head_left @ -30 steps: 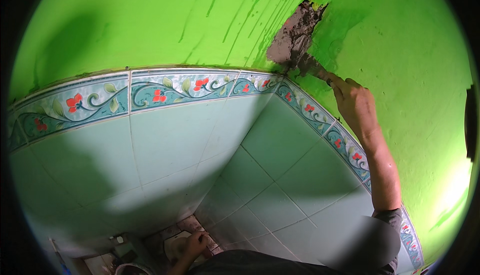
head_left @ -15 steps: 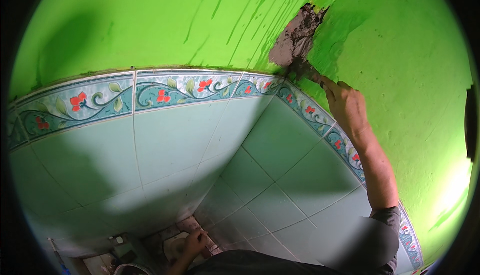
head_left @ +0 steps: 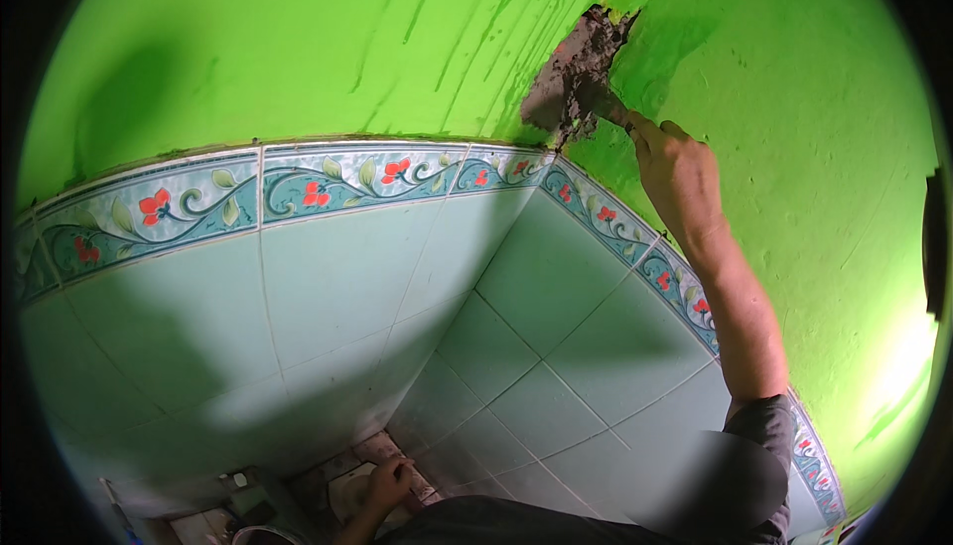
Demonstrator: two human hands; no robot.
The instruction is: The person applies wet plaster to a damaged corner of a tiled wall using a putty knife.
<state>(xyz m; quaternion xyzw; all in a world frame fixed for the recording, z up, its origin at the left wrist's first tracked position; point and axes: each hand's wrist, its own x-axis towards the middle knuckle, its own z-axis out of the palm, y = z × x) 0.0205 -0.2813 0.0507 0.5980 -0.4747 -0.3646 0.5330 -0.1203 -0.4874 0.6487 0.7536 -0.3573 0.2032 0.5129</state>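
So this is a bathroom corner with bright green painted walls (head_left: 814, 148) on top, pale green tiles (head_left: 347, 277) below, and a floral border strip (head_left: 357, 180) running between them. Dark drip streaks run down the paint on the left wall, and right at the corner, just above the border, there's a rough grey-brown mortar patch (head_left: 558, 88). The putty knife (head_left: 613, 108) is up there, its blade against the middle of that patch and hiding a bit of it. Right hand (head_left: 683, 183) has the handle gripped, fingers covering most of it, and the bare forearm cuts across the border on the right wall. A dark sleeve (head_left: 762, 426) and the dark clothing block the bottom of the view. Left hand (head_left: 389, 485) hangs low with fingers curled, can't tell if there's anything in it; behind it is a pale fixture (head_left: 347, 490) on the floor, and a bucket rim (head_left: 263, 530) pokes in at the lower edge. Compared with half a second ago, the blade is higher: it was at the patch's bottom tip, and now dark, rough mortar shows below it, while the left hand looks about the same
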